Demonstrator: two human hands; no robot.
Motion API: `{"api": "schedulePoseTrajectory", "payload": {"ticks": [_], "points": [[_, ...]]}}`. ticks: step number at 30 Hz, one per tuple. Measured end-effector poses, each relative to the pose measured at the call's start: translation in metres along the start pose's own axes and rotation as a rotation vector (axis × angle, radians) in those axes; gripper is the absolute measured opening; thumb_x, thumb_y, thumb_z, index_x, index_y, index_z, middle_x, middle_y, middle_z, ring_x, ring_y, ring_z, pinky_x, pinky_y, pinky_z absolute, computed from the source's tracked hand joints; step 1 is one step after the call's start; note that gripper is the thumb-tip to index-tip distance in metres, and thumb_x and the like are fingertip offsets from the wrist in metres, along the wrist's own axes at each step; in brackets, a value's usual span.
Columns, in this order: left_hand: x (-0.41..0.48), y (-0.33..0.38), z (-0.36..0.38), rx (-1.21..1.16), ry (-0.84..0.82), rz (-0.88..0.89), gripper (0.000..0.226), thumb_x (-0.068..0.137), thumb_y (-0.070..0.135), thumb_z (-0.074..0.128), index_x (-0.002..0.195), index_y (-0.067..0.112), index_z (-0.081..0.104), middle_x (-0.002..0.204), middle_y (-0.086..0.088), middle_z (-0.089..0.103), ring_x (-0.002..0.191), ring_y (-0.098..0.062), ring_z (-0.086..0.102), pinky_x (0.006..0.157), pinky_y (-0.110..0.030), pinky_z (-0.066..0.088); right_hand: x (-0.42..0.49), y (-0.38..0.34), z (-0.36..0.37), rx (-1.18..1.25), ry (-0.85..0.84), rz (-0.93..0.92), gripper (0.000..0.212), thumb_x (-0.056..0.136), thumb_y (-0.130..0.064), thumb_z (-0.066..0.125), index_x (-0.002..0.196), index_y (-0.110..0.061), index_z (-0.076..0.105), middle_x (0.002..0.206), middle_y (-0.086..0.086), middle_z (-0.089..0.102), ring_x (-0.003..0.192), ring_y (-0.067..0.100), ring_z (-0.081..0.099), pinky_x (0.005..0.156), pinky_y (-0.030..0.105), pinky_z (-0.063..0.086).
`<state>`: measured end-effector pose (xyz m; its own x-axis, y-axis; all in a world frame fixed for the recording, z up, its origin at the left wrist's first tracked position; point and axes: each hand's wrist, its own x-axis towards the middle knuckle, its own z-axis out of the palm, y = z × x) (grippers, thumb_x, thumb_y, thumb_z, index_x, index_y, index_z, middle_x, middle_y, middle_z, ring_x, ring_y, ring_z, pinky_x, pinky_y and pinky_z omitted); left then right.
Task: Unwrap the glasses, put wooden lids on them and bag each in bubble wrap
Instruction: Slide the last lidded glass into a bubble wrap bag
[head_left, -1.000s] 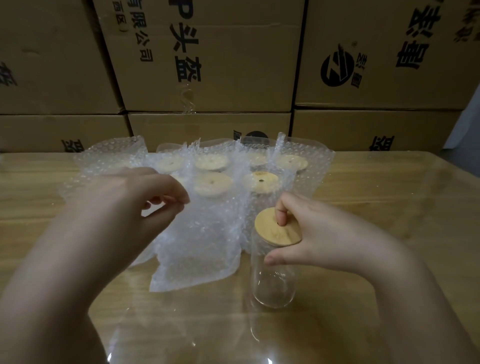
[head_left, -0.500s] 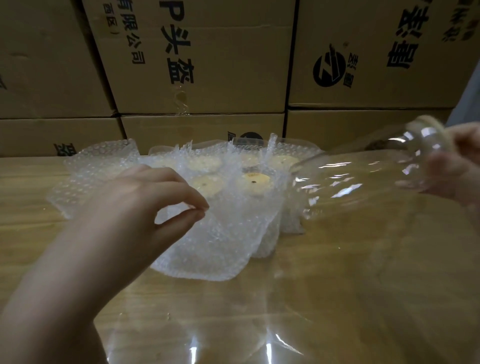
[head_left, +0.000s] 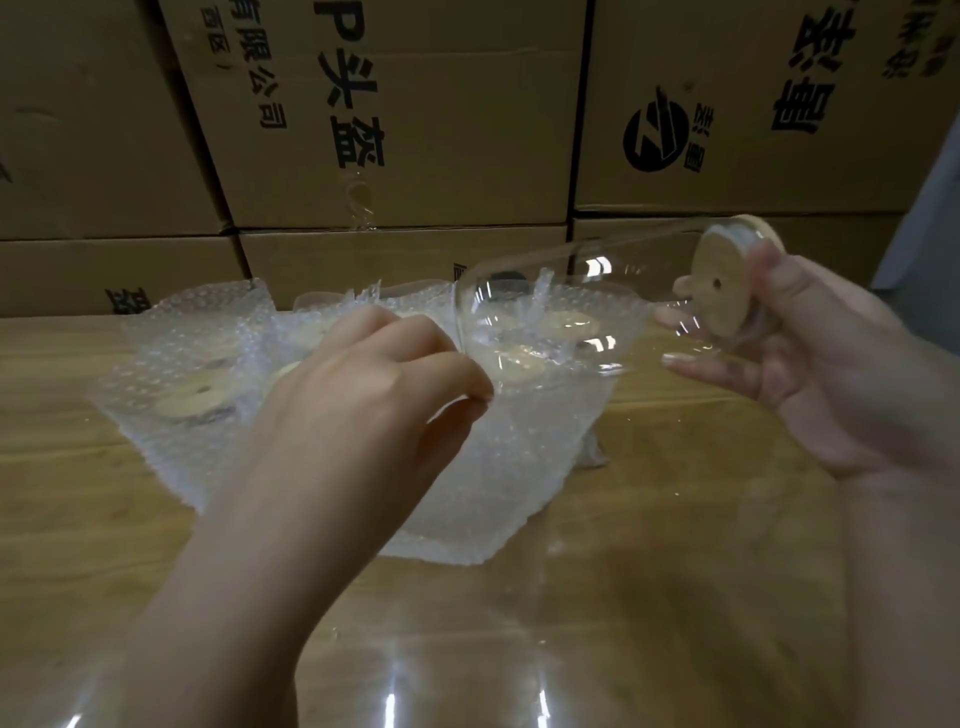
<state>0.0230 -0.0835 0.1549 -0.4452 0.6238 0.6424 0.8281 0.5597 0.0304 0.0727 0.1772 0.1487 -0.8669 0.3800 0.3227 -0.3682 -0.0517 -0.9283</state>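
My right hand (head_left: 810, 364) holds a clear glass (head_left: 582, 306) on its side in the air, gripping the end capped by a round wooden lid (head_left: 722, 286) with a small hole. The glass's base points left toward my left hand (head_left: 374, 395). My left hand pinches the upper edge of an empty bubble wrap bag (head_left: 498, 467) that hangs down to the wooden table (head_left: 675, 519). Behind it stand several bagged glasses (head_left: 192, 400) with wooden lids.
Stacked cardboard boxes (head_left: 405, 114) with black print form a wall along the table's far edge. A clear glossy sheet (head_left: 467, 665) covers the near part of the table and reflects light.
My right hand lifted the lidded glass off the table, tipped it sideways, and has now brought its base leftward toward the bag. My left hand kept its pinch on the bag.
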Motion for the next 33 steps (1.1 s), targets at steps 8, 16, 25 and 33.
{"api": "schedulePoseTrajectory", "payload": {"ticks": [8,16,25,33], "points": [[0.004,0.0,0.008,-0.057,0.06,0.033,0.012,0.085,0.024,0.062,0.087,0.017,0.072,0.091,0.003,0.066,0.086,-0.021,0.057,0.062,-0.041,0.052,-0.005,-0.002,-0.011,-0.185,-0.09,-0.035,0.063,0.043,-0.065,0.087,0.085,-0.023,0.066,0.095,0.008,0.069,0.095,0.025,0.07,0.061,0.033,0.058],[0.013,0.005,0.032,-0.343,0.113,0.05,0.02,0.09,0.029,0.056,0.09,0.015,0.069,0.106,0.004,0.061,0.1,-0.017,0.058,0.086,-0.028,0.045,-0.003,0.006,0.007,-0.214,-0.159,0.026,0.075,0.041,-0.066,0.086,0.092,-0.017,0.061,0.091,0.007,0.067,0.091,0.02,0.07,0.061,0.031,0.056],[0.014,0.003,0.051,-0.681,0.138,-0.065,0.003,0.089,0.029,0.057,0.091,0.03,0.06,0.132,0.01,0.043,0.124,-0.002,0.045,0.102,-0.015,0.037,-0.007,0.0,0.008,-0.25,-0.237,0.015,0.063,0.046,-0.063,0.085,0.087,-0.022,0.061,0.086,-0.005,0.069,0.089,0.017,0.069,0.063,0.028,0.056],[0.022,0.025,0.08,-0.897,0.416,-0.045,0.009,0.091,0.019,0.053,0.097,0.023,0.058,0.122,-0.005,0.046,0.122,-0.026,0.049,0.094,-0.051,0.048,-0.022,-0.008,0.033,-0.557,-0.267,-0.051,0.048,0.047,-0.06,0.076,0.082,-0.035,0.054,0.104,-0.018,0.067,0.092,0.014,0.068,0.082,0.047,0.056]]}}
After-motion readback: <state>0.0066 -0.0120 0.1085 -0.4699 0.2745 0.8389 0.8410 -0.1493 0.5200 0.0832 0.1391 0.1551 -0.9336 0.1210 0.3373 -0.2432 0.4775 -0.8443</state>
